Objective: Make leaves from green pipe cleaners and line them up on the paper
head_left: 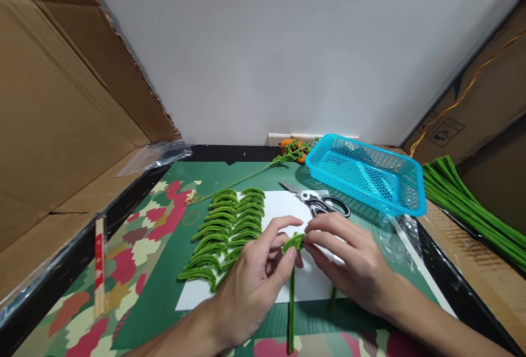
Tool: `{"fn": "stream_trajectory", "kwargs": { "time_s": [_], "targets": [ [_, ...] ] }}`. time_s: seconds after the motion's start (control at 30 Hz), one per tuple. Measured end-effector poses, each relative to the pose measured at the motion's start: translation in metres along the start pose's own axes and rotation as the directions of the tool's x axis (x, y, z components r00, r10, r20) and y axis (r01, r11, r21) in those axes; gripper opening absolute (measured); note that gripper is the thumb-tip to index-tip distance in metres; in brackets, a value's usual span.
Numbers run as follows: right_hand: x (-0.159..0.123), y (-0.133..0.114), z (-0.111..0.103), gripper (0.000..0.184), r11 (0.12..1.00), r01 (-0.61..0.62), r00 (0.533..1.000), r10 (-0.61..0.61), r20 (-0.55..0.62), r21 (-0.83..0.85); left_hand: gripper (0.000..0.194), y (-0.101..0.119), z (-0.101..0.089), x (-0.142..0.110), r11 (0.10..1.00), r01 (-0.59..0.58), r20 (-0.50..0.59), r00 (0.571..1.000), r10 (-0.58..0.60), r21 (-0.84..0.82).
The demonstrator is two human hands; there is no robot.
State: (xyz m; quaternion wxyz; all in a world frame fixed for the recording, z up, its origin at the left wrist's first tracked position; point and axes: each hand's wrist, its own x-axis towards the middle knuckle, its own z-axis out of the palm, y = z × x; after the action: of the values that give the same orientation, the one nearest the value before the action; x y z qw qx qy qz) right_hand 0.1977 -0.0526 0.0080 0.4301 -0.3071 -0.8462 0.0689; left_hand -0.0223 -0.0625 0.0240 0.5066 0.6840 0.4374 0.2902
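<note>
Between my two hands is a green pipe cleaner [291, 291], bent and looped at the top, with one straight end hanging down and a second short end below my right hand. My left hand [257, 275] pinches the loop between thumb and fingers. On the loop's other side, the fingertips of my right hand [349, 250] press together on it. Just left of my left hand, two columns of curved green pipe-cleaner leaves [211, 231] lie on a white sheet [279, 209]. Black-and-grey scissors [314, 199] rest beyond my hands, partly on the sheet.
A blue perforated basket [365, 176] stands at the back right. Behind lies an orange-flowered stem [287, 154]. Green pipe cleaners [472, 209] are bundled at the right. Rubber bands [191, 217] and a red-and-white packet [99, 266] lie left. Cardboard walls [61, 72] flank the table.
</note>
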Motion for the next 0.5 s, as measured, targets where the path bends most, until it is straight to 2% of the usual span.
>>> {"fn": "stream_trajectory", "kwargs": {
  "time_s": [0.17, 0.27, 0.4, 0.5],
  "targets": [
    [0.0002, -0.0032, -0.0014, 0.016, 0.996, 0.034, 0.999, -0.031, 0.035, -0.085, 0.036, 0.0002, -0.0015, -0.0006, 0.994, -0.038, 0.027, 0.999, 0.036, 0.098],
    [0.0003, -0.0044, -0.0004, 0.015, 0.993, 0.062, 0.997, -0.058, 0.043, -0.100, 0.031, -0.0009, -0.0010, 0.0005, 0.988, -0.042, 0.008, 0.999, 0.041, 0.151],
    [0.0028, -0.0043, 0.0001, 0.015, 0.987, 0.105, 0.994, -0.105, 0.009, -0.122, 0.020, -0.0025, 0.0016, 0.0027, 0.993, -0.053, -0.052, 0.997, 0.059, 0.107],
    [0.0044, -0.0034, -0.0011, 0.015, 0.991, 0.088, 0.996, -0.090, -0.015, -0.100, 0.017, -0.0007, 0.0027, 0.0031, 0.999, -0.042, -0.043, 0.998, 0.043, 0.027]
  ]
}}
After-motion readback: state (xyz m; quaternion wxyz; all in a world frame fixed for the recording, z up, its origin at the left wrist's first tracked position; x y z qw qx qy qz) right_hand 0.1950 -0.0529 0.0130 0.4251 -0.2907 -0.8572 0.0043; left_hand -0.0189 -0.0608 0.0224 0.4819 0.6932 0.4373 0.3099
